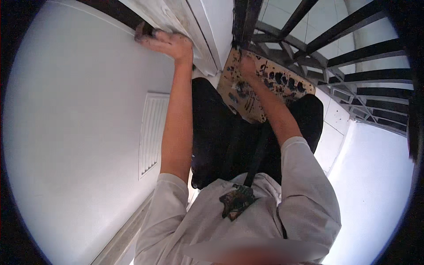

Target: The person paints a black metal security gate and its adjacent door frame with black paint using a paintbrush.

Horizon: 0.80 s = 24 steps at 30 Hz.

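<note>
My left hand [170, 44] reaches up to the far left, its fingers stretched out and dark-stained, against the edge of a white panel or door frame [176, 17]. No held object shows in it. My right hand [249, 66] is low beside the foot of a dark post [244, 22]. It looks closed, but blur hides the fingers and whatever they may hold. Under it lies a tan board or piece of cardboard [247, 104], spotted with black paint-like marks.
Black railing bars [344, 35] with a grey lattice base run along the far right. On the left stands a white wall or door [88, 123] with a louvred vent [154, 132]. My knees in black trousers [221, 132] flank the board. White floor tiles [331, 128] show at right.
</note>
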### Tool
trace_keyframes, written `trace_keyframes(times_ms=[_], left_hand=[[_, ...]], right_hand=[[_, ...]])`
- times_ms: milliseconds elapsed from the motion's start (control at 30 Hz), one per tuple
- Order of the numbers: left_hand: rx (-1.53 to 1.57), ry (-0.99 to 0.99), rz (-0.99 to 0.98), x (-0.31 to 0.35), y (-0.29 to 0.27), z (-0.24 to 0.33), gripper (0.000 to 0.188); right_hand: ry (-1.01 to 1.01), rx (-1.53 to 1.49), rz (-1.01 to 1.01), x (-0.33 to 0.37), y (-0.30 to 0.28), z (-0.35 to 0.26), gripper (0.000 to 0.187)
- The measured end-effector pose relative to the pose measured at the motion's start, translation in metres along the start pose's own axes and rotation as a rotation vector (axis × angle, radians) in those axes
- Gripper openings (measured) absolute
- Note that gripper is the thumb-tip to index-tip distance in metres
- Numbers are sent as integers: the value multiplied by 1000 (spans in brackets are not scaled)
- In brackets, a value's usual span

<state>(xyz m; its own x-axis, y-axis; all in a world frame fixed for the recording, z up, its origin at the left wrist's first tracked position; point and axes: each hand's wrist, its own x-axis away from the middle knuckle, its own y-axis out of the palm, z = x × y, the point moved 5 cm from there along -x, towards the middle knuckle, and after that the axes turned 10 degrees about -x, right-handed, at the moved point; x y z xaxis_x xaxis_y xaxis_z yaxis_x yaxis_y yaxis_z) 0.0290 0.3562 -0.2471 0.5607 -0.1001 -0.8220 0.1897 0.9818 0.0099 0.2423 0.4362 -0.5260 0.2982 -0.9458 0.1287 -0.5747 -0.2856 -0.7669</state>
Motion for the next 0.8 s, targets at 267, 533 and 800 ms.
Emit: trace_keyframes(times_ms=[267,533,800], left_hand=[[-160,215,21,6,-2,0,40],[-387,356,58,16,-1,-8,54],[-281,279,18,11,0,-15,51]], right_hand=[[-368,164,451,25,14,-10,31],[55,-30,246,5,60,34,30],[152,-90,214,-26,70,34,28]])
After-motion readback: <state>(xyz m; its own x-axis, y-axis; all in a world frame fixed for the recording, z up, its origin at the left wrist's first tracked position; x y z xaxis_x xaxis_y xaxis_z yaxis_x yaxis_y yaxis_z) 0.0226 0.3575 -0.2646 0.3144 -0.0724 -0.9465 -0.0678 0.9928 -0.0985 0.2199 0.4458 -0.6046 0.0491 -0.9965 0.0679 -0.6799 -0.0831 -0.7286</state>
